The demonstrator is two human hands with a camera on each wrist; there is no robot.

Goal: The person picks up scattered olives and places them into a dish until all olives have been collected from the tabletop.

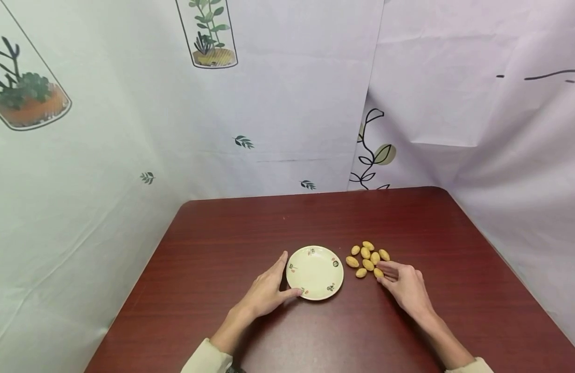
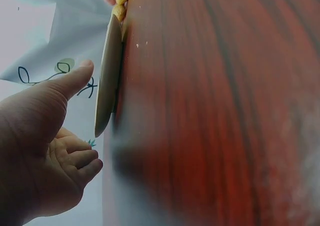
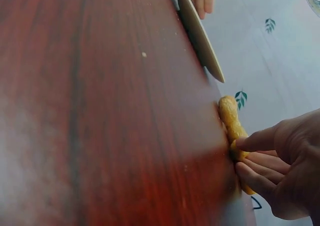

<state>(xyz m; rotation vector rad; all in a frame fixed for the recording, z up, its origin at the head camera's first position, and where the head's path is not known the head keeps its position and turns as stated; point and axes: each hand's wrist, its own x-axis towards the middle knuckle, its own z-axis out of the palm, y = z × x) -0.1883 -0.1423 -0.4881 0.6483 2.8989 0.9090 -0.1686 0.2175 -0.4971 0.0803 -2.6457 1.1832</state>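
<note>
A cream round plate (image 1: 315, 273) with small printed pictures on its rim lies on the table. My left hand (image 1: 266, 290) is at its left side, the thumb at the near rim and the fingers along the left edge; the left wrist view shows these fingers loosely bent beside the plate (image 2: 109, 75). Right of the plate lies a loose cluster of small yellow oval pieces (image 1: 365, 253), their kind unclear. At the cluster's near right side my right hand (image 1: 408, 290) pinches one yellow oval piece (image 1: 378, 272) between thumb and fingers, low at the tabletop.
The dark red-brown wooden table (image 1: 212, 243) has rounded far corners. White printed cloth (image 1: 296, 103) hangs behind it and along both sides. A few tiny pale crumbs (image 3: 144, 54) lie on the wood in the right wrist view.
</note>
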